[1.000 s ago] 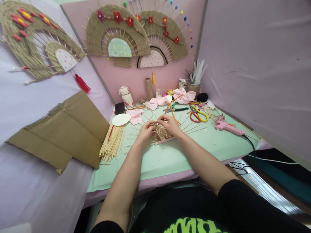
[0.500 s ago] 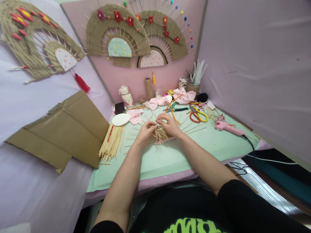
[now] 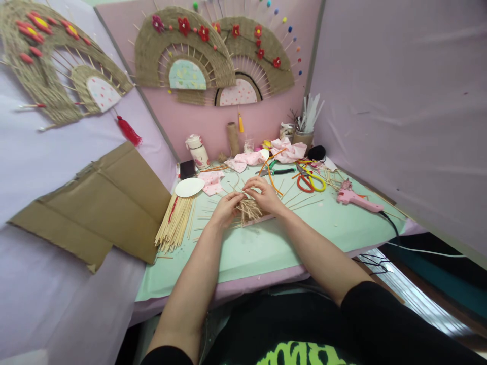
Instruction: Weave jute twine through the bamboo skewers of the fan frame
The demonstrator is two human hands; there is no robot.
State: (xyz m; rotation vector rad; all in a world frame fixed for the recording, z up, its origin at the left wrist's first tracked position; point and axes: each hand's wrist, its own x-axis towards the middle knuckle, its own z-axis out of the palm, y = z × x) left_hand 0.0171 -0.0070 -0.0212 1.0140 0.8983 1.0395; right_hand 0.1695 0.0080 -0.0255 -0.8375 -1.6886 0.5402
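Both my hands meet at the middle of the table over a half-round piece with thin bamboo sticks (image 3: 304, 204) fanning out from it. Loose strands of tan twine (image 3: 249, 211) hang toward me from between the hands. My left hand (image 3: 228, 207) is closed, its fingertips pinching the twine on the left. My right hand (image 3: 263, 195) has its thumb and fingertips pinched on the twine as well, close against the left fingertips. The hands cover the centre of the piece, so the exact spot of the pinch is partly hidden.
Left of my hands lie a bundle of bamboo sticks (image 3: 174, 223) and a white oval disc (image 3: 189, 187). Beyond are pliers (image 3: 283, 171), scissors (image 3: 314, 181) and pink cloth (image 3: 247, 160). A pink glue gun (image 3: 357, 198) with its cord lies right. Cardboard (image 3: 102, 213) leans left; a bottle (image 3: 198, 152) stands behind.
My hands have shifted very slightly left at the fingertips. The hanging twine strands have spread a little to the side. The other things on the table stay where they were.
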